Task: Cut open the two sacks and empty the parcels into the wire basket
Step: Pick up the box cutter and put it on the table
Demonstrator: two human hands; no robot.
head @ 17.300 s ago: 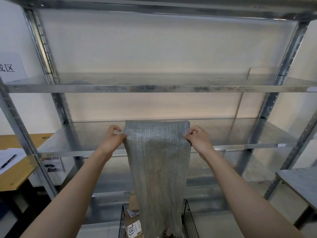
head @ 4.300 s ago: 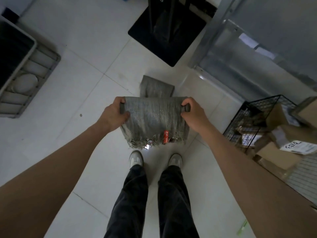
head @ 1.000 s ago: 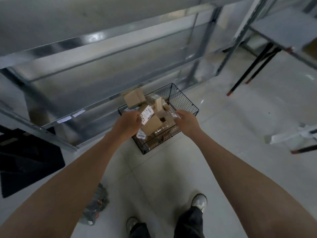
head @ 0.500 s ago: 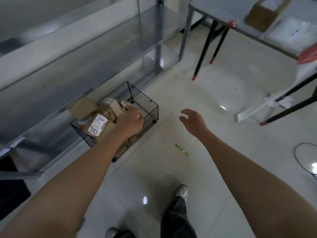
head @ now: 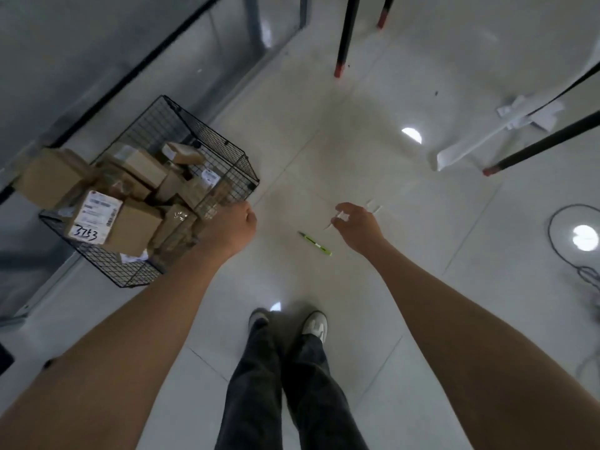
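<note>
We look down at a black wire mesh basket (head: 224,157) at ten o'clock, piled with brown cardboard parcels (head: 136,222); one white label reads 3753. Our left hand (head: 232,230) is closed at the basket's near corner; whether it grips the wire we cannot tell. Our right hand (head: 357,227) hovers half open, holding nothing. A green pen-like tool (head: 315,243) lies on the pale tiled floor (head: 406,271) between both hands.
</note>
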